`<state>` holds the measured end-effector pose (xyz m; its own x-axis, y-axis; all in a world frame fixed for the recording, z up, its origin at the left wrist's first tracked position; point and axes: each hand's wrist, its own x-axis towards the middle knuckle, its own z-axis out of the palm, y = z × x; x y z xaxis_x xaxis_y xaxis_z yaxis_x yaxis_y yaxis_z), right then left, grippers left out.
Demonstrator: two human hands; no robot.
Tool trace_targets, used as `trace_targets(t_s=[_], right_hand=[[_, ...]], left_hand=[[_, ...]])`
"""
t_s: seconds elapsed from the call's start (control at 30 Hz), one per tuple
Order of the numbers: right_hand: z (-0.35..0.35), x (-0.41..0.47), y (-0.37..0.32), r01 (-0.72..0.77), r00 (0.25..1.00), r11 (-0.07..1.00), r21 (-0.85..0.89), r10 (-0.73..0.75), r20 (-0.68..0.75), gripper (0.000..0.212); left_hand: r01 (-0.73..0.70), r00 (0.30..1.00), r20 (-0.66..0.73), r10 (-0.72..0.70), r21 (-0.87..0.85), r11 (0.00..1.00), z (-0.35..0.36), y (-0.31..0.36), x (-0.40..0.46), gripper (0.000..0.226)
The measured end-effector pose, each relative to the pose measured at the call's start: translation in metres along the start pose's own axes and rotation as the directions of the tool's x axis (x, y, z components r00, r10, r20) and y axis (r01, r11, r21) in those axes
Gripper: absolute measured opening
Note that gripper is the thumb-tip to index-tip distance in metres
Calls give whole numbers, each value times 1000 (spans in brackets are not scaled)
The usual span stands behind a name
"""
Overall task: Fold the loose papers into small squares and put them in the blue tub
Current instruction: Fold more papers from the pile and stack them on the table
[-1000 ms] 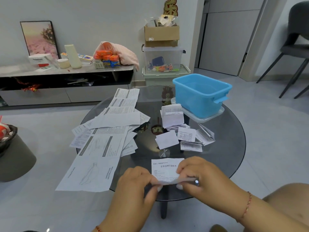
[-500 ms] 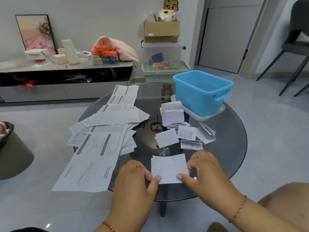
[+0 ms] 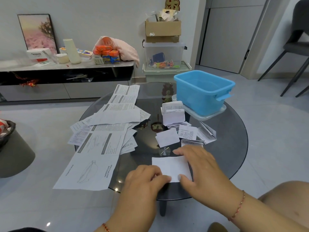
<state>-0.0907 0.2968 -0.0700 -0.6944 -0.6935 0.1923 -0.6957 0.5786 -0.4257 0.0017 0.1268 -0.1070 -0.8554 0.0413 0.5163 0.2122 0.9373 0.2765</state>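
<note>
- At the near edge of the round glass tabletop (image 3: 234, 131), a white folded paper (image 3: 170, 166) lies flat between the two hands.
- The left hand (image 3: 143, 180) has its fingers curled, the thumb tip meeting the paper's near edge — whether it pinches the edge or only presses on it I cannot tell.
- The right hand (image 3: 199, 166) lies over the paper's right side, fingers straight and held together, flattening it; its thumb touches the near edge.
- Behind them sits a cluster of already folded squares (image 3: 173, 114), just beside the blue tub (image 3: 200, 96), which stands on a clear lid at the far right. I can make out no papers inside the tub.
- To the left, the loose unfolded sheets (image 3: 103, 139) lie overlapped, one hanging over the tabletop's rim.
- Handling, as I judge it: the paper is light and limp, creases readily, and may skate on smooth glass — so one hand should pin it while the other works.
- Best taken at a free edge or corner, between thumb and fingertip, and lifted over to meet the opposite edge.
- Folded squares tend to spring open; a firm run along the crease should help.
</note>
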Motion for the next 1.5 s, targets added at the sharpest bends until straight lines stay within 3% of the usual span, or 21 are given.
trace_targets(t_s=[0.13,0.23,0.33,0.43,0.53,0.67,0.83,1.0,1.13,1.3,1.5], right_hand=[[9,3,3,121,985,992,-41,-115,129,70],[11,0,6,171,981,975,-142,-155,120,56],[9,-3,4,189,979,962,-197,-169,116,48],[6,-9,-1,213,975,951,-225,-193,105,57],[4,-19,-8,274,961,920,-279,-251,116,69],[5,-22,-8,336,942,876,-345,-306,139,61],[5,-14,2,280,959,949,-143,-270,89,35],[9,-4,9,188,982,981,38,-188,-22,25],[11,1,12,43,999,979,200,-46,12,19],[15,8,13,-35,999,983,178,35,0,33],[13,13,3,-93,995,985,144,95,-9,42]], left_hand=[[-75,997,-4,76,73,995,0,3,-6,40],[-121,992,-17,124,144,982,-4,6,-7,31],[-142,988,-28,150,193,971,-5,8,-8,35],[-173,983,-17,182,240,955,-2,5,-10,38],[-189,978,-35,205,262,946,4,2,-12,25],[-184,977,-69,200,192,964,10,-3,-17,15],[-61,984,-169,54,-39,997,-1,0,-14,16],[95,979,-169,-113,-112,989,1,4,-17,17],[219,956,-165,-244,-157,963,3,5,-15,21],[342,925,-126,-359,-139,930,5,10,-12,43],[390,898,-173,-404,-110,914,7,15,-10,43]])
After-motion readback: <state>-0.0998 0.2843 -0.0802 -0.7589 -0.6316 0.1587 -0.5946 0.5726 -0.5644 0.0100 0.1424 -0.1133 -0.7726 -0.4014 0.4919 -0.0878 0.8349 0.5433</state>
